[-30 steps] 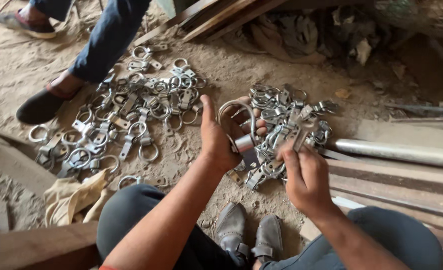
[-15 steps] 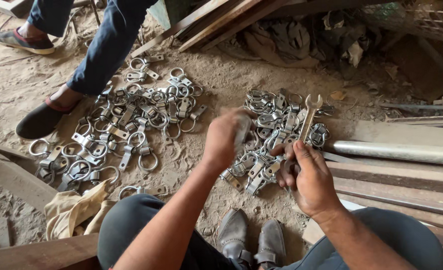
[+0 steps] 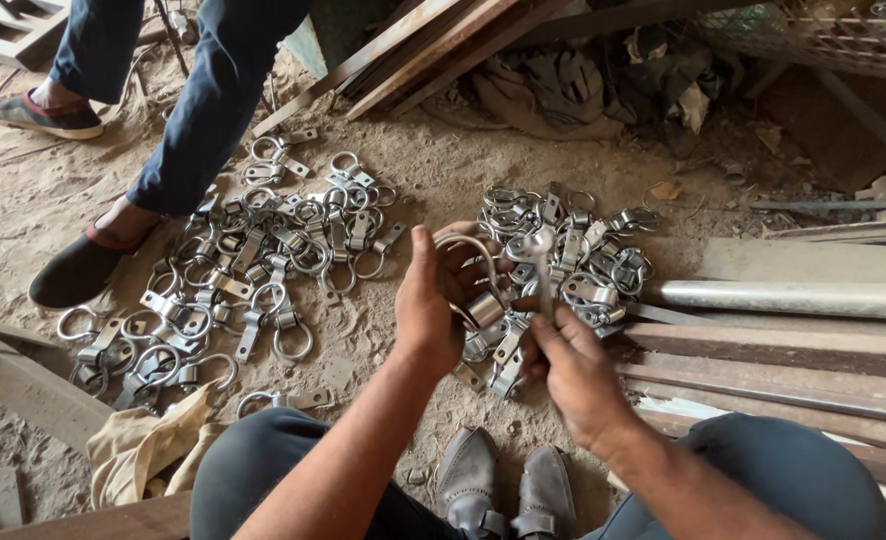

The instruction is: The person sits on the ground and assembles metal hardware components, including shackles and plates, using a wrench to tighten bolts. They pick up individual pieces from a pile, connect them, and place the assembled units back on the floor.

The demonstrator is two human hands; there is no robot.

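— Both hands are lifting closer together now: the left hand (image 3: 433,310) is gripping a ring clamp (image 3: 481,290) again.
— And the right hand (image 3: 573,370)?
— Closing around a spanner (image 3: 541,262), bringing it onto the clamp, above the right-side pile (image 3: 583,260).

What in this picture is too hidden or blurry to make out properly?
Head view only:
- The left hand holds a metal ring clamp; its fingers cover part of the ring.
- The tool in the right hand is motion-blurred; its kind is unclear.
- The other person's leg is cut off by the top edge.
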